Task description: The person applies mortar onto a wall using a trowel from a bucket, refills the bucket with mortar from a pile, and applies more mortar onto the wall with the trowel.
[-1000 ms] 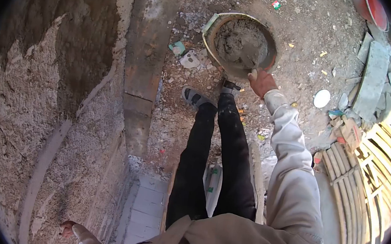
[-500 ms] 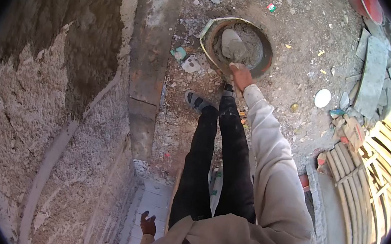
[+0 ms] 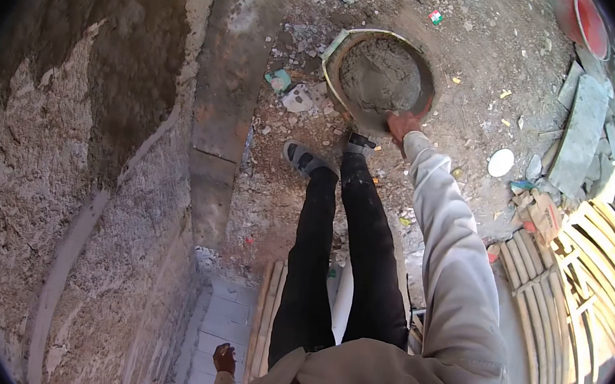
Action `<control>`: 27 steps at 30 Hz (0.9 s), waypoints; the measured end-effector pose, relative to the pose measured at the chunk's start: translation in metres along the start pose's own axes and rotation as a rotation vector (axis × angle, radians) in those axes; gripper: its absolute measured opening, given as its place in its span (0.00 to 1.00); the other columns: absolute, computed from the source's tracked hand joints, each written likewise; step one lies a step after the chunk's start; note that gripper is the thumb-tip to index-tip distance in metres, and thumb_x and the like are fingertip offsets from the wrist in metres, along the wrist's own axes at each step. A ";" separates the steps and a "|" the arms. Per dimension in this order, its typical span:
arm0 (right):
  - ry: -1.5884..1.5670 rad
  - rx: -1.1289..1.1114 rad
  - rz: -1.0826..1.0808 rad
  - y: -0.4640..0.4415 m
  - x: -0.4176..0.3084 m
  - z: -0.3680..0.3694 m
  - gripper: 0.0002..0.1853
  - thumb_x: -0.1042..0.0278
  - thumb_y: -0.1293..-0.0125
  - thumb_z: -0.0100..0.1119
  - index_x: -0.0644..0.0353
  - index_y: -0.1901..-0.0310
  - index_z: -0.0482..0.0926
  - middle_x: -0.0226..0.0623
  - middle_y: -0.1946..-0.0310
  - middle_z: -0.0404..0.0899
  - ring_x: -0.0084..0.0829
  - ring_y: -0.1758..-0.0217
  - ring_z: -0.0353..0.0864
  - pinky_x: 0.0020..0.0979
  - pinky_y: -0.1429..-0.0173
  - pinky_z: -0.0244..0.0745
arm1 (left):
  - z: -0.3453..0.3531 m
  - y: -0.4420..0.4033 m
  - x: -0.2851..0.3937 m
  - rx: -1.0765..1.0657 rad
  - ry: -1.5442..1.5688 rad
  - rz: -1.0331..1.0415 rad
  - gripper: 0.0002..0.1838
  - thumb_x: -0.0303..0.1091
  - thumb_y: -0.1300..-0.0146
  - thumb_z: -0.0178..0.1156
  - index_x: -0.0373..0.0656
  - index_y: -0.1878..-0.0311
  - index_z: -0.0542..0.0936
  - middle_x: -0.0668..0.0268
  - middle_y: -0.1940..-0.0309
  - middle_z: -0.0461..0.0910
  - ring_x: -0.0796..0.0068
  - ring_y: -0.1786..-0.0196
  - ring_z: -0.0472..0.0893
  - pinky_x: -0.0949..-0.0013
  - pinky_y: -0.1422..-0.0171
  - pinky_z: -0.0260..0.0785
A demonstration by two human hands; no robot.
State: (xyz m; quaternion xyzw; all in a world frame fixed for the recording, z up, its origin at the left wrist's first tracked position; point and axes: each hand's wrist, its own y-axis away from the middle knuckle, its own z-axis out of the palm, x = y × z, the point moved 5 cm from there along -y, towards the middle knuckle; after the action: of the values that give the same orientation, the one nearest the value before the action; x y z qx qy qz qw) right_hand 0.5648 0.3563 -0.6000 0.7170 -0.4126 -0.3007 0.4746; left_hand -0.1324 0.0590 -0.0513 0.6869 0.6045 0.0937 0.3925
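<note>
A round bucket [image 3: 428, 92] of wet grey mortar [image 3: 387, 70] stands on the ground just beyond my feet. My right hand [image 3: 402, 127] is at its near rim, fingers closed round the handle of a trowel. The trowel's blade is hard to make out against the mortar and seems to be down in it. Low in the view, beside my left hip, my left hand [image 3: 225, 359] hangs with loosely bent fingers and nothing in it. The wall [image 3: 47, 130] to my left is partly coated in dark wet plaster, with rough pale surface below.
A concrete ledge [image 3: 223, 110] runs along the wall's foot. Rubble and litter cover the ground. Stone slabs [image 3: 580, 133] and a red tub [image 3: 588, 26] lie at the far right. Bundled poles [image 3: 541, 303] are nearer on the right. White blocks [image 3: 225, 321] lie below my left side.
My right hand has moved right and towards me, to the bucket's near rim. The pale trowel blade, plainly visible over the mortar before, no longer stands out. My left hand's fingers are more bent.
</note>
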 end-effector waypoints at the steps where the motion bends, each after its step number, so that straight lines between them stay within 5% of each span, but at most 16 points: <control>1: -0.075 -0.080 -0.035 -0.017 -0.013 0.018 0.35 0.42 0.33 0.52 0.74 0.46 0.77 0.64 0.52 0.82 0.52 0.47 0.84 0.47 0.43 0.77 | 0.011 0.007 0.010 -0.011 -0.004 0.029 0.13 0.27 0.42 0.63 0.39 0.53 0.81 0.62 0.57 0.84 0.71 0.65 0.83 0.69 0.70 0.77; 7: -0.474 -0.140 -0.047 0.020 -0.030 0.006 0.32 0.42 0.36 0.57 0.73 0.56 0.80 0.57 0.63 0.83 0.48 0.60 0.84 0.44 0.52 0.76 | 0.060 0.042 0.071 -0.117 -0.029 0.173 0.15 0.32 0.40 0.62 0.39 0.51 0.83 0.62 0.56 0.83 0.71 0.61 0.83 0.68 0.64 0.80; 13: -0.421 0.056 -0.316 0.080 -0.012 -0.021 0.26 0.44 0.37 0.59 0.65 0.56 0.83 0.55 0.62 0.84 0.52 0.54 0.83 0.44 0.47 0.73 | 0.057 0.055 0.128 -0.123 0.027 0.232 0.16 0.31 0.39 0.61 0.39 0.48 0.83 0.60 0.55 0.83 0.70 0.58 0.83 0.67 0.62 0.79; 18: -0.582 0.311 -0.534 0.122 -0.005 -0.028 0.20 0.51 0.33 0.59 0.65 0.65 0.78 0.36 0.79 0.75 0.29 0.81 0.73 0.36 0.75 0.68 | 0.024 0.070 0.156 -0.064 0.089 0.428 0.16 0.29 0.39 0.63 0.38 0.48 0.82 0.59 0.54 0.83 0.65 0.57 0.83 0.65 0.57 0.79; 20: -0.657 0.315 -0.548 0.135 0.005 -0.022 0.17 0.53 0.34 0.60 0.63 0.65 0.77 0.34 0.79 0.73 0.27 0.82 0.71 0.34 0.78 0.66 | 0.009 0.062 0.160 0.054 0.028 0.690 0.19 0.29 0.41 0.65 0.37 0.46 0.80 0.57 0.50 0.82 0.62 0.54 0.82 0.62 0.52 0.78; 23: -0.782 0.122 -0.417 0.165 0.018 -0.015 0.20 0.55 0.37 0.60 0.63 0.52 0.80 0.41 0.68 0.83 0.41 0.67 0.83 0.43 0.59 0.78 | -0.031 0.078 0.194 0.247 -0.001 0.902 0.25 0.28 0.44 0.68 0.38 0.42 0.76 0.53 0.44 0.78 0.55 0.45 0.79 0.57 0.44 0.74; 25: -0.946 0.059 -0.379 0.208 0.015 -0.021 0.14 0.59 0.39 0.58 0.61 0.59 0.78 0.37 0.73 0.77 0.36 0.76 0.77 0.41 0.70 0.74 | -0.068 0.088 0.226 0.423 -0.042 1.057 0.26 0.26 0.44 0.67 0.39 0.41 0.74 0.52 0.41 0.75 0.51 0.42 0.76 0.53 0.39 0.71; 27: -1.134 -0.010 -0.379 0.249 0.011 -0.021 0.08 0.64 0.41 0.55 0.58 0.63 0.75 0.34 0.77 0.73 0.33 0.82 0.72 0.38 0.78 0.70 | -0.112 0.075 0.243 0.722 -0.082 1.488 0.27 0.25 0.45 0.65 0.39 0.39 0.74 0.50 0.38 0.73 0.44 0.36 0.71 0.50 0.31 0.64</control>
State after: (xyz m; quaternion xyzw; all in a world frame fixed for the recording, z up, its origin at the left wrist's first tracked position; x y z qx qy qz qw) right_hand 0.5109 0.3034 -0.3616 0.5035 -0.4651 -0.7179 0.1218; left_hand -0.0819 0.3298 -0.0105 0.9941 -0.0298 0.1038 0.0047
